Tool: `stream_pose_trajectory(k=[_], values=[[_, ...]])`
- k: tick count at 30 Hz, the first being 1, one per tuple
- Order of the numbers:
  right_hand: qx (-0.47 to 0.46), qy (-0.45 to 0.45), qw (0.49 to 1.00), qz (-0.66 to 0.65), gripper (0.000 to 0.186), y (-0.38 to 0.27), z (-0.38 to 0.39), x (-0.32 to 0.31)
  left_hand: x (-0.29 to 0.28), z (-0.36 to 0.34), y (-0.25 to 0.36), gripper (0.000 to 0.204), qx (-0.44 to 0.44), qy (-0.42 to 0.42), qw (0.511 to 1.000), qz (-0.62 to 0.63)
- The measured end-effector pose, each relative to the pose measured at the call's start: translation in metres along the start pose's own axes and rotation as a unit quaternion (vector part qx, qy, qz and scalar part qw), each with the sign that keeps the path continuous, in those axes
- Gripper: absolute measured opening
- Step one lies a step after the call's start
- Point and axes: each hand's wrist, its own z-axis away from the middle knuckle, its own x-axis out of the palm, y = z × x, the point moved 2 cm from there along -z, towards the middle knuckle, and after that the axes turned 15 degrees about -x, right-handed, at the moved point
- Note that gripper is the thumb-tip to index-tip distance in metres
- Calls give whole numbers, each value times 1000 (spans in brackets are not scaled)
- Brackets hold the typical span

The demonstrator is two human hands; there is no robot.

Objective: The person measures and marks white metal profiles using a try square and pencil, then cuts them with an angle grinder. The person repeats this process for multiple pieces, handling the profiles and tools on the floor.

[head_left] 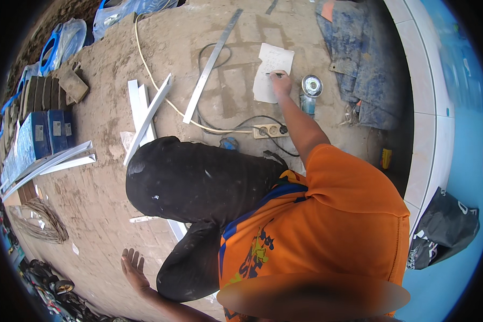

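Observation:
I am crouched on a dusty concrete floor in an orange shirt and black trousers. My right hand [280, 83] reaches forward and rests on a white sheet of paper [271, 64] lying on the floor. Its fingers are pinched on a thin pen [270, 73] whose tip touches the sheet. My left hand [132, 268] lies flat on the floor behind my knee at the lower left, fingers spread, holding nothing.
An angle grinder [309, 92] stands right of the paper, with a power strip [271, 130] and cables near my knee. White metal profiles [144, 115] and a long grey bar [212, 64] lie left. Blue boxes [48, 131], a blue cloth [354, 64], a white tiled edge [429, 123] and a black bag [445, 231] surround me.

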Motion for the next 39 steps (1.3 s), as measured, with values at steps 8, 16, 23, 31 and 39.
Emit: stream_pose_trajectory(k=[8,16,23,31,39], values=[[52,-14,998,27,29,0,0,6,0,2,3,80,5,0,1000,-1],[42,-46,996,67,36,7,-8,14,2,1,4,76,9,5,1000,2],[50,-35,995,73,35,9,-7,11,4,3,4,76,6,3,1000,9],[37,4,992,123,28,0,-7,-6,1,5,0,75,15,10,1000,15],[21,8,990,138,27,13,-10,-7,0,10,-3,73,26,13,999,27]])
